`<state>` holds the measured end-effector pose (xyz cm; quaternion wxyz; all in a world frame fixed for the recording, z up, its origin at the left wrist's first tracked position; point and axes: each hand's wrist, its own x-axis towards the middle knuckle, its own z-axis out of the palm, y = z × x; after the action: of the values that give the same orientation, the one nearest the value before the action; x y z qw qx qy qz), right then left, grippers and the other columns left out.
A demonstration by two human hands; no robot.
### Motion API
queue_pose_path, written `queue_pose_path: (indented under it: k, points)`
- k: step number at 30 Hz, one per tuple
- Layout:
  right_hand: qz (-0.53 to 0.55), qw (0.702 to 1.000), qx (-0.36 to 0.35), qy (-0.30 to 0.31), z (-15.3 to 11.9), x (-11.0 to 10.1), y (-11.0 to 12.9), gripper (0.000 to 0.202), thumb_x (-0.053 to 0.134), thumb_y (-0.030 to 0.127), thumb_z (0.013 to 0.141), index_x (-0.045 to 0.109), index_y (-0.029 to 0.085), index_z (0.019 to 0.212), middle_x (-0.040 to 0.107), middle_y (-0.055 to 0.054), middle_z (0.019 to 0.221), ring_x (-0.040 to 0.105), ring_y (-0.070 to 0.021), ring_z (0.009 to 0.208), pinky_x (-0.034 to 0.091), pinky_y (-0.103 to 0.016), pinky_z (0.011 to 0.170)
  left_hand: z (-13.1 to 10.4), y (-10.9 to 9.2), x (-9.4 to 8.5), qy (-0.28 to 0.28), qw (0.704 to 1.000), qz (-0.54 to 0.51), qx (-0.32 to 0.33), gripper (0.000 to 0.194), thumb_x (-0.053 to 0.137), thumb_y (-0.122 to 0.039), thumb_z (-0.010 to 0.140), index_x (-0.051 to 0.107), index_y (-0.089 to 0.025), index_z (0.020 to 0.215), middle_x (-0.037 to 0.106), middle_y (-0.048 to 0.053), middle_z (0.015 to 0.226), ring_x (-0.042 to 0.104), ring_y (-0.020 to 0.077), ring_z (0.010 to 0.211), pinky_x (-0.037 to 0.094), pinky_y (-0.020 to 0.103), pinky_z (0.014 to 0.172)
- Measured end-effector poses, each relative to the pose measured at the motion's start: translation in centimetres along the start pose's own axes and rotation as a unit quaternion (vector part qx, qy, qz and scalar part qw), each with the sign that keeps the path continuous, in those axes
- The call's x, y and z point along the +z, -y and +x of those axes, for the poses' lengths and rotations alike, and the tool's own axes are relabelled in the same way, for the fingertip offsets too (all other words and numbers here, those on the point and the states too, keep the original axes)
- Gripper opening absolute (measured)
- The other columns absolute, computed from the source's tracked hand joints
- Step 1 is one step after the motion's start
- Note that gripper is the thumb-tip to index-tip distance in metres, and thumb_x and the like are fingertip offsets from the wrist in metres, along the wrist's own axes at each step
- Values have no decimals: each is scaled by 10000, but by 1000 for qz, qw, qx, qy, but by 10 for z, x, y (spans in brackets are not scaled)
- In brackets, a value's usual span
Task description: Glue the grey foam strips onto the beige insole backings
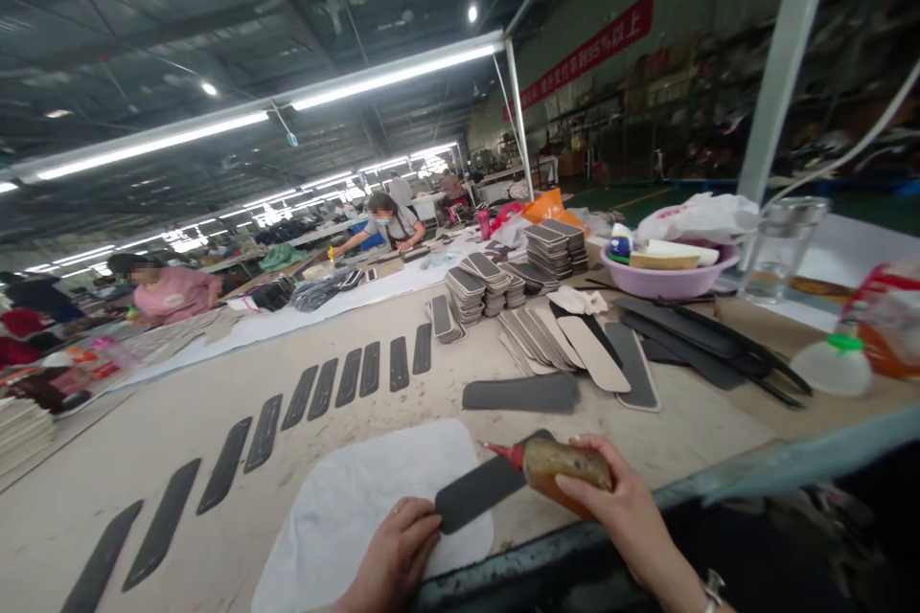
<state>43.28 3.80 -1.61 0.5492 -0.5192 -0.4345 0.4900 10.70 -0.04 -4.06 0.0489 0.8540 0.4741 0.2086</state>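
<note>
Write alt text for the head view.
Right hand holds a red-tipped glue bottle over a dark strip, which the left hand steadies on a white sheet; dark strips line the worktable, near a lilac basin.

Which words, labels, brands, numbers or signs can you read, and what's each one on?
"到95%以上": right end of the red banner; characters left of it too blurred to quote surely.
Orange bag: white marking, too small.
White plastic bag: reddish print, unreadable.
Squeeze bottle: no legible text on the visible side.
</note>
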Motion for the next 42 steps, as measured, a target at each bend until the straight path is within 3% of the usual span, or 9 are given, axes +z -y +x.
queue_pose_path:
  k: [5, 11, 15, 19, 27, 36, 42]
  points:
    - [-33, 999, 0, 22, 0, 10, -8, 474, 757, 393, 548, 580, 227, 956, 661, -21, 927, 625, -251, 839, 484, -341, 761, 8, 1, 12, -16, 1000, -6, 7, 251, 424, -173, 875, 641, -260, 968, 649, 77, 851, 589, 182, 801, 544, 333, 690]
    - [-43, 999, -14, 24, -5, 22, -8, 434, 752, 343, 548, 583, 224, 930, 655, -21, 918, 620, -250, 833, 493, -359, 765, 13, 2, 23, -26, 1000, -8, -16, 225, 446, -206, 881, 657, -232, 953, 643, 73, 881, 589, 172, 834, 534, 327, 748]
    - [-114, 989, -91, 38, -12, 31, -9, 387, 716, 238, 597, 572, 224, 955, 608, -25, 965, 583, -236, 898, 465, -369, 822, 8, 4, 23, -40, 998, -40, -18, 242, 456, -194, 879, 643, -227, 1028, 636, 83, 995, 582, 170, 920, 515, 320, 823]
    - [-182, 965, -169, 81, -15, 40, -10, 356, 691, 160, 629, 551, 227, 950, 559, -23, 945, 546, -214, 904, 451, -346, 812, 11, 3, 18, -4, 998, -57, 7, 265, 451, -198, 877, 634, -230, 1066, 641, 93, 1021, 579, 183, 928, 508, 348, 829]
    - [-206, 945, -198, 157, -23, 54, -3, 342, 665, 133, 667, 534, 235, 965, 522, -36, 952, 522, -210, 904, 453, -332, 796, 14, 1, 15, 8, 998, -54, 9, 237, 454, -172, 863, 652, -226, 982, 660, 76, 968, 583, 178, 907, 509, 334, 825]
    - [-220, 942, -200, 157, -28, 62, -4, 404, 649, 48, 623, 548, 246, 960, 506, -24, 946, 516, -195, 889, 453, -315, 794, 12, 4, 19, 0, 999, -39, 16, 221, 469, -162, 853, 643, -234, 970, 654, 64, 971, 593, 169, 922, 516, 298, 823]
    - [-247, 943, -194, 112, -19, 47, -2, 400, 639, 39, 641, 543, 247, 969, 496, -22, 947, 513, -191, 900, 448, -323, 809, 10, 8, 22, -12, 999, -19, 36, 212, 502, -172, 846, 642, -234, 993, 658, 62, 977, 598, 171, 933, 525, 299, 837]
